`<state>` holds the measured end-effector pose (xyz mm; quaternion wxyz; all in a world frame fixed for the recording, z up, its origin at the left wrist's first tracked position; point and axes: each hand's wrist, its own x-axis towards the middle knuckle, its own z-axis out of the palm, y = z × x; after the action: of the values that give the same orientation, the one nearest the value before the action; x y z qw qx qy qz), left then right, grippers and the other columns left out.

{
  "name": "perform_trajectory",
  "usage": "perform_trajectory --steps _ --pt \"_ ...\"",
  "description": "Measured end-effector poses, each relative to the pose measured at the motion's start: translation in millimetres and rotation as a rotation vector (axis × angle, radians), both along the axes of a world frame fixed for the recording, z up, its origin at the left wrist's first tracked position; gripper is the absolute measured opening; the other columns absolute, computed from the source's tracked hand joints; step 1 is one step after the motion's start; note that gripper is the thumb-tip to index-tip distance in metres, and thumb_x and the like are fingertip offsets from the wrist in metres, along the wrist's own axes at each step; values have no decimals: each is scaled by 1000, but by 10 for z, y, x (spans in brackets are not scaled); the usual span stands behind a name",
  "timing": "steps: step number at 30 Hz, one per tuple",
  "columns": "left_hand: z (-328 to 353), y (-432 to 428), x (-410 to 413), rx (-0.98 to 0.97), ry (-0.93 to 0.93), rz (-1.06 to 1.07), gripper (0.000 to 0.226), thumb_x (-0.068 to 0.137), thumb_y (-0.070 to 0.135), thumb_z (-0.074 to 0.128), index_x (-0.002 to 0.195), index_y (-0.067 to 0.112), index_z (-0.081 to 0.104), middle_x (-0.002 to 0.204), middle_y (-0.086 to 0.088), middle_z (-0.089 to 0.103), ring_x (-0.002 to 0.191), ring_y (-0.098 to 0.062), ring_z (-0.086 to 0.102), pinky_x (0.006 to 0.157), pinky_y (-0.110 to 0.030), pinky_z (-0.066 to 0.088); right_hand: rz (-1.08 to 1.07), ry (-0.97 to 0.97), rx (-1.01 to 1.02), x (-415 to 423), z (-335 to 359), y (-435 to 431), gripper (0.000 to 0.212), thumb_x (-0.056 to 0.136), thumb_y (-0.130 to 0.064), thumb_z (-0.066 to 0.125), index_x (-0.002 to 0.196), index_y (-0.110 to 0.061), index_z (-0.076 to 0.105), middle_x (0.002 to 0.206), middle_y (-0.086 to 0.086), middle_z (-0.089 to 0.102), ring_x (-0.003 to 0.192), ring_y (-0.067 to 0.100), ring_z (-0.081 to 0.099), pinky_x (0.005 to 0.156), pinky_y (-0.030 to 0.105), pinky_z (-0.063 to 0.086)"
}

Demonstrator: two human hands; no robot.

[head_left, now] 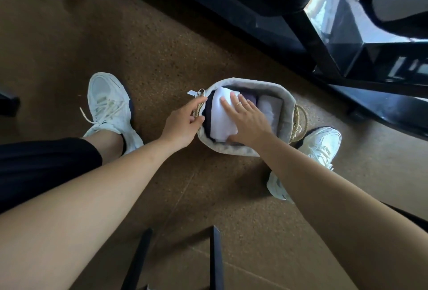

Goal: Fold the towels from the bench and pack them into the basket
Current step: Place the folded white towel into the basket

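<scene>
Down on the cork floor [162, 58], the basket [245, 151] is sitting between two white shoes [108, 109], its inside only partly showing. The right hand [249, 119] is covering the near end of the white towel [220, 120], pressing it with flat, spread fingers. The folded towels flanking it (one dark, one pale lilac) are hard to make out. The basket's long axis is running left to right, and the white towel is lying crosswise, from far rim to near rim. The left hand [183, 122] is gripping the basket's left end, fingers curled.

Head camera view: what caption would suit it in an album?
Left hand grips the basket by its edge while the right hand presses a folded white towel flat inside.
</scene>
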<state>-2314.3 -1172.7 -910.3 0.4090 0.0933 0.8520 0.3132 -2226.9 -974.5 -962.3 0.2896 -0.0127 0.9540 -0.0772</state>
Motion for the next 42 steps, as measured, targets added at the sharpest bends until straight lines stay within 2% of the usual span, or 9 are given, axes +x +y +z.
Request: perform_trajectory --steps 7,16,19,23,27,30,35,38,42 --pt "-67 27 -54 0 -28 -33 59 103 19 57 154 39 36 152 -4 51 125 -24 62 102 -44 54 -48 42 36 -70 -135 -30 109 79 -38 82 161 -23 11 166 16 21 153 36 23 125 46 22" --pt "135 -72 -32 -119 -74 -131 68 98 21 64 157 35 32 158 2 45 136 -25 54 108 -49 51 -70 -82 -137 -28 296 77 122 69 -72 76 161 -28 9 169 7 13 152 31 27 119 50 30" --pt "343 -107 -43 -105 -96 -88 56 100 22 63 152 30 43 150 1 54 131 -22 58 103 -39 51 -251 -96 -169 -43 692 124 99 79 -64 73 158 -30 25 163 4 31 143 29 40 112 46 40" --pt "778 -100 -20 -31 -107 -61 33 100 20 60 132 27 63 132 1 65 122 -17 62 94 -32 52 -393 -103 -203 146 1323 114 42 101 -33 58 141 -23 55 122 8 68 106 26 65 87 33 54" --pt "1384 -74 70 84 -46 -50 26 100 20 61 124 27 69 125 5 68 116 -14 62 90 -29 50 -499 99 -235 509 2006 43 22 97 -27 58 115 -30 71 93 -2 71 85 21 68 72 31 51" --pt "1895 111 81 208 45 -34 23 98 18 65 119 25 71 116 7 72 108 -10 65 91 -27 51 -554 407 -256 615 2592 167 7 92 -25 68 93 -24 75 83 -4 72 75 18 66 69 34 54" --pt "2641 628 35 414 172 -74 22 95 16 70 102 36 71 101 7 76 99 -12 70 93 -32 55 -727 922 -202 757 3491 509 9 82 -14 81 85 -16 73 76 -6 65 66 14 59 62 30 52" --pt "3021 1030 -23 458 286 -111 17 94 16 72 109 23 75 98 8 75 91 -9 69 92 -29 55 -802 1112 -161 789 3886 772 11 83 -13 81 89 -11 71 82 -3 62 69 17 58 64 31 52" --pt "3377 1620 -86 494 424 -187 36 89 23 77 124 22 68 107 7 70 96 -16 68 93 -41 57 -955 1216 -133 688 4196 1252 29 83 -17 81 106 -9 65 102 1 56 83 20 60 71 40 57"
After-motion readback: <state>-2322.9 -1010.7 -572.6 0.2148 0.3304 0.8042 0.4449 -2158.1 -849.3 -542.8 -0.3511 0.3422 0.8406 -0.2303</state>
